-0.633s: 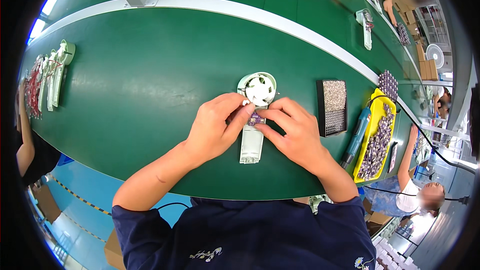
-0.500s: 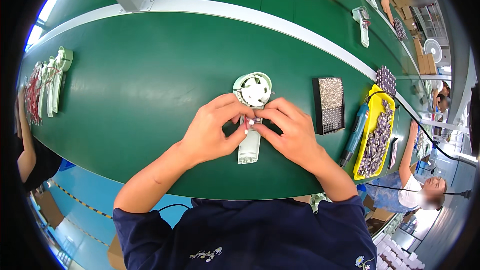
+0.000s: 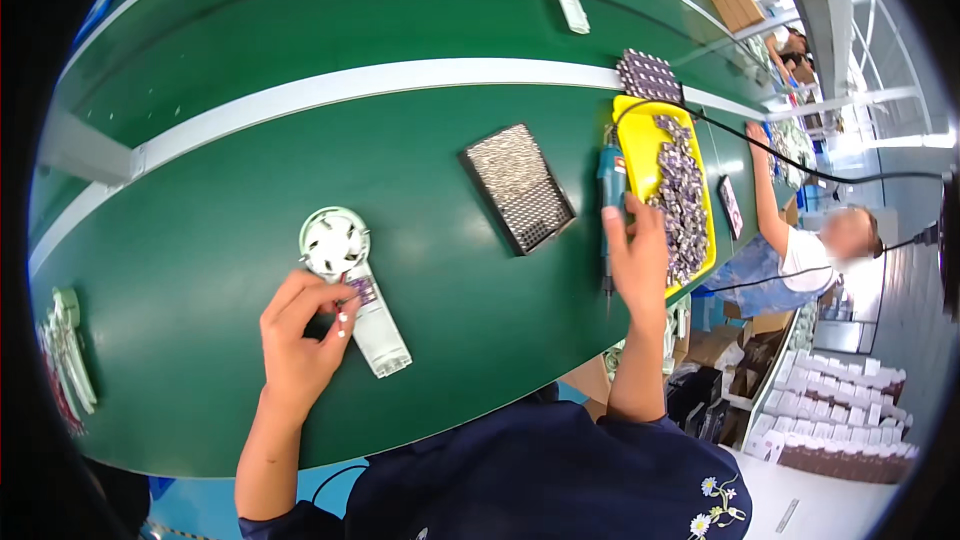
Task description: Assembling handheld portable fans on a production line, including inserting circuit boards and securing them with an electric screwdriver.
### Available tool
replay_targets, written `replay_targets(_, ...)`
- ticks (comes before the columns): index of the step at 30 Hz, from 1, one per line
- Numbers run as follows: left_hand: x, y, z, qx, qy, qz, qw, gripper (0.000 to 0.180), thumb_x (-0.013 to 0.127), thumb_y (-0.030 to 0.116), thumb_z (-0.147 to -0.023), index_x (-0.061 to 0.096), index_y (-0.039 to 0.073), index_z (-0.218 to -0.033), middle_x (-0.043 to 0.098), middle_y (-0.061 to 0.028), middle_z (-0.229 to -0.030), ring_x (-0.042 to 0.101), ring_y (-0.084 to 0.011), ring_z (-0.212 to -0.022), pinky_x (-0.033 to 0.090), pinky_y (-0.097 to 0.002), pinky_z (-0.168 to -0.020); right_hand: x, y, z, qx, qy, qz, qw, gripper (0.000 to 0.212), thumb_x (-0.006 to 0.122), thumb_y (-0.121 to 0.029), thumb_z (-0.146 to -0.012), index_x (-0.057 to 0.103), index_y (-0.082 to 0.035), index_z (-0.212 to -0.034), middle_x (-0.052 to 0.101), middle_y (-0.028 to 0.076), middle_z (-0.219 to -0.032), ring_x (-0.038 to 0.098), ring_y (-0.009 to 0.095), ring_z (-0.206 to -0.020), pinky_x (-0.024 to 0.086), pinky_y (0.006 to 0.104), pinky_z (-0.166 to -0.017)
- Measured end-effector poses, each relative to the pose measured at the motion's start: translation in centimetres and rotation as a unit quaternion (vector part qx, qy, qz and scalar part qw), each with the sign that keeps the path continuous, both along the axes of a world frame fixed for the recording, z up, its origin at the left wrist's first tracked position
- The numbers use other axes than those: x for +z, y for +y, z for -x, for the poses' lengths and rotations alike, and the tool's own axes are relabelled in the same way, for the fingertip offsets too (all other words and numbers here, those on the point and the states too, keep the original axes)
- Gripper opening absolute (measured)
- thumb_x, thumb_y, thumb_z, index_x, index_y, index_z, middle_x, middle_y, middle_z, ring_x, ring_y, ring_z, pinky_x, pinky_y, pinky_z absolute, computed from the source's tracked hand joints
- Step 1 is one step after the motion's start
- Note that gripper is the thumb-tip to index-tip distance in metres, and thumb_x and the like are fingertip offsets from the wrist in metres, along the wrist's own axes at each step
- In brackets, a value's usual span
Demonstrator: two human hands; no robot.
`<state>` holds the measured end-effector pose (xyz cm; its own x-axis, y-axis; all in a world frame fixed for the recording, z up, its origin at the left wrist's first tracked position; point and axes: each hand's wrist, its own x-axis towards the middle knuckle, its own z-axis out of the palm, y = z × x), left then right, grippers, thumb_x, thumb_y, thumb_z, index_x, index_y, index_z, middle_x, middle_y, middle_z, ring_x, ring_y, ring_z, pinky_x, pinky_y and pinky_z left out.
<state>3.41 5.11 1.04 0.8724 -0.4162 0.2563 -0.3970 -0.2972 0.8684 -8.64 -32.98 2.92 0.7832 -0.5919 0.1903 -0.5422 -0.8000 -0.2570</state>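
Observation:
In front of me on the green table lies a pale green handheld-fan housing (image 3: 380,340) with a round white fan wheel (image 3: 334,242) at its top end. A small purplish circuit board (image 3: 362,289) sits in its handle. My left hand (image 3: 302,340) is closed at the handle's left side, thumb and fingertips pinching thin red wires with small white connectors (image 3: 343,326). My right hand (image 3: 640,260) is open, its thumb over the teal electric screwdriver (image 3: 611,180) beside the yellow tray (image 3: 634,130). Whether it touches the screwdriver, I cannot tell.
Small metallic parts (image 3: 680,210) fill much of the tray. A black box of screws (image 3: 517,185) lies left of the screwdriver, whose black cable arches rightward. More fan housings (image 3: 68,350) lie far left. A dark phone-like slab (image 3: 731,207) and another person (image 3: 800,250) are at right.
My right hand has left the fan housing and moved right to the screwdriver. My left hand stays at the housing. The whole view has swung rightward.

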Motion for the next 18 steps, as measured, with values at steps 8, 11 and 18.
replay_targets(8,-0.8,-0.9,-0.3,-0.012,-0.003,-0.022,1.0,0.012,0.074,-0.008,-0.082,0.07,-0.001,-0.09,0.058,-0.0061,-0.081,0.052,-0.0171,-0.071,0.042,-0.0285,-0.067,-1.0,-3.6,1.7,-0.041,-0.13,-0.324,0.936,0.036,0.058,-0.026,-0.107,0.059,0.002,-0.129,0.068,0.008,-0.097,0.07,0.016,-0.088,0.055,0.0299,-0.075)
replay_targets(11,-1.7,1.3,-0.2,-0.014,-0.015,-0.043,0.999,0.008,0.07,-0.008,-0.087,0.066,-0.003,-0.092,0.057,-0.0061,-0.085,0.05,-0.017,-0.075,0.04,-0.0278,-0.068,-1.8,-2.3,0.2,-0.016,-0.154,-0.141,0.978,0.042,0.061,-0.031,-0.105,0.057,-0.001,-0.133,0.068,0.015,-0.11,0.072,0.025,-0.089,0.057,0.0378,-0.078)
replay_targets(18,-3.2,1.0,-0.3,-0.031,0.014,-0.019,0.999,0.006,0.066,-0.008,-0.091,0.065,-0.004,-0.095,0.053,-0.0051,-0.092,0.048,-0.0146,-0.079,0.039,-0.0263,-0.07,-0.6,-1.0,-0.3,-0.006,0.019,-0.229,0.973,0.05,0.062,-0.045,-0.102,0.064,-0.002,-0.128,0.073,0.016,-0.097,0.071,0.032,-0.091,0.055,0.0437,-0.082)
